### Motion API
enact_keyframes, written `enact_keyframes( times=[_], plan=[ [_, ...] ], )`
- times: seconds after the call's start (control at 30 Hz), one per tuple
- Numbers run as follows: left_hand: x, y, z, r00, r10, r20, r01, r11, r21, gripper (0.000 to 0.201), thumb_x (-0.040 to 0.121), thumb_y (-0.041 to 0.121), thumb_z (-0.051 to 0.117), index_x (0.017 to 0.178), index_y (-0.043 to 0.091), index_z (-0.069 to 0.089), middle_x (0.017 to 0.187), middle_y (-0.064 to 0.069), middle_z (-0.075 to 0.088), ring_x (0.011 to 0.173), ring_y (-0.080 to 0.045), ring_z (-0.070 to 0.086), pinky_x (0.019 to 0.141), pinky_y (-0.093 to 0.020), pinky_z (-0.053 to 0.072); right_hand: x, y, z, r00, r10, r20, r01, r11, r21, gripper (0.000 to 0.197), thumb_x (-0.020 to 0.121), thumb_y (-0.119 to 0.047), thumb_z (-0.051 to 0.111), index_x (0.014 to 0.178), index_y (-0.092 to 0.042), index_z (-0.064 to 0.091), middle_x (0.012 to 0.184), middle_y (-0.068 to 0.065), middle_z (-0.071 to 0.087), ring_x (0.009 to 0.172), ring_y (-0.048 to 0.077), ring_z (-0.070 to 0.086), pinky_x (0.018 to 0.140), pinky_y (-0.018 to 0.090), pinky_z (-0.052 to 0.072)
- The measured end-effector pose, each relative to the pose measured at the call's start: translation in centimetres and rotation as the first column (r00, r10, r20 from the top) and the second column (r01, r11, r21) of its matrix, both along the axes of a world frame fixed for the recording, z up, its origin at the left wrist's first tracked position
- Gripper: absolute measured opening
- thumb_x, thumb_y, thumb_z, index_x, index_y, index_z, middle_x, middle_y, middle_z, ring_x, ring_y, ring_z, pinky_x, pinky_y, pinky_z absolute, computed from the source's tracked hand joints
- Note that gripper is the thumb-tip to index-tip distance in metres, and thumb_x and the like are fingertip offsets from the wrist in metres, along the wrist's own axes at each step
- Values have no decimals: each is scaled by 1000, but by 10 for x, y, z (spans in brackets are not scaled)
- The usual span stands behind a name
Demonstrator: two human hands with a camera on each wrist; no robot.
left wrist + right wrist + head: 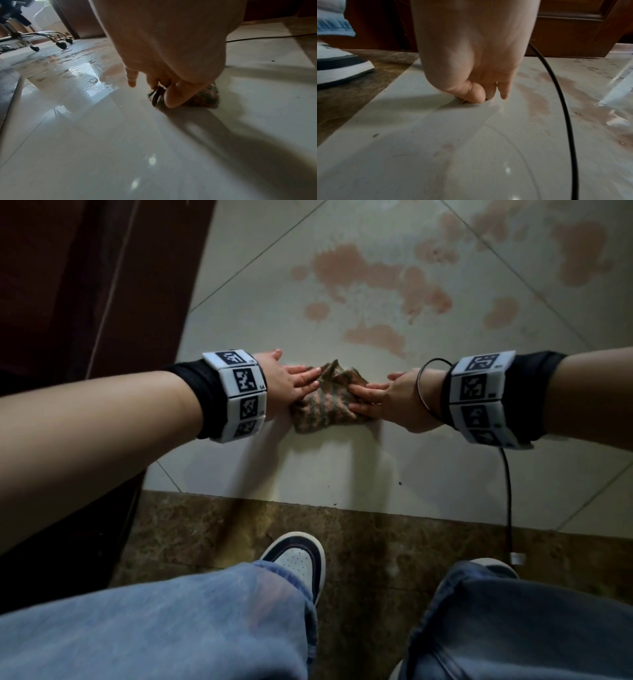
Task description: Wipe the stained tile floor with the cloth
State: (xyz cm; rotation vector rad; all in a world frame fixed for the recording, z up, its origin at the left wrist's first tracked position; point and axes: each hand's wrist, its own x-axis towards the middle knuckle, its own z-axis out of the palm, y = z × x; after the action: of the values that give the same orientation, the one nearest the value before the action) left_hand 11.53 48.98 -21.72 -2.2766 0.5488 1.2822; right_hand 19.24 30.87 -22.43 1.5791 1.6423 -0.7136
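Note:
A crumpled green-and-pink striped cloth (323, 402) lies on the pale tile floor (342, 467), just short of the pinkish stains (359, 275). My left hand (294, 381) lies on its left edge with the fingers stretched over the top. In the left wrist view the thumb and fingers of this hand (164, 90) pinch the cloth (205, 98), and one finger sticks out free. My right hand (376, 398) holds the right edge. In the right wrist view its thumb (476, 97) is tucked against the fingers, and only a dark sliver of cloth (464, 101) shows. Wet stain (77, 70) (537, 100) spreads beyond.
A dark wooden door (85, 285) stands at the left. A brown marble strip (376, 542) runs under my shoes (298, 559). A black cable (507, 491) hangs from the right wrist. Chair castors (61, 45) stand on the floor beyond the wet patch.

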Motion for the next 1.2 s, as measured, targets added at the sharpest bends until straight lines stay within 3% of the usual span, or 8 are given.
enact_keyframes(
  times=[0.17,0.37,0.5,0.6,0.7,0.87,1.0,1.2],
  plan=[
    [-5,-2,1,991,-123,-58,122,992,-17,82,92,20,46,152,14,-9,160,-6,-18,150,-19,-6,119,-51,9,0,-9,-1,983,180,36,-181,983,12,70,92,-16,34,153,-17,0,161,13,-4,148,23,18,119,39,24],
    [-9,-30,0,956,-285,-65,278,955,-98,80,92,15,43,152,16,-10,160,-4,-19,150,-20,-9,120,-52,4,-14,-34,1,954,296,-49,-298,954,-36,64,93,-15,33,152,-14,9,158,20,9,135,26,43,106,38,42],
    [-9,-50,-2,906,-419,-57,408,902,-139,76,94,18,39,152,20,-9,160,-1,-19,150,-20,-8,120,-53,3,-26,-57,4,927,352,-129,-358,933,-29,55,97,-13,29,150,-13,16,156,15,18,137,27,39,111,41,35],
    [-10,-64,-3,869,-492,-54,478,862,-168,75,94,20,39,152,21,-9,160,1,-18,150,-19,-5,120,-52,5,-36,-71,8,919,345,-189,-357,934,-29,54,98,-12,29,150,-15,15,156,11,19,140,24,34,115,42,30],
    [-11,-77,-3,852,-520,-58,498,840,-216,72,95,22,37,153,22,-6,161,3,-15,150,-19,-2,120,-53,7,-52,-83,1,920,312,-238,-315,949,27,49,96,-12,30,145,-10,25,143,15,40,116,30,58,98,41,46],
    [-19,-98,-4,808,-584,-79,546,793,-270,70,95,21,39,154,21,1,161,3,-12,150,-18,0,120,-52,9,-79,-99,-7,921,211,-326,-231,973,-22,44,98,-16,31,140,-4,31,132,17,52,97,34,65,86,40,48],
    [-18,-103,-5,787,-611,-89,571,775,-271,72,95,21,41,154,23,-1,161,5,-14,150,-16,-1,120,-52,7,-77,-93,2,907,209,-365,-242,969,-47,38,98,-19,33,132,-8,44,130,11,55,100,32,64,90,38,46],
    [-9,-91,-6,771,-632,-80,602,764,-235,78,92,19,43,153,24,-5,160,7,-15,150,-12,-1,120,-52,5,-56,-81,20,931,232,-281,-257,965,-55,30,93,-15,40,113,-14,63,118,3,64,107,23,62,97,31,41]
  ],
)
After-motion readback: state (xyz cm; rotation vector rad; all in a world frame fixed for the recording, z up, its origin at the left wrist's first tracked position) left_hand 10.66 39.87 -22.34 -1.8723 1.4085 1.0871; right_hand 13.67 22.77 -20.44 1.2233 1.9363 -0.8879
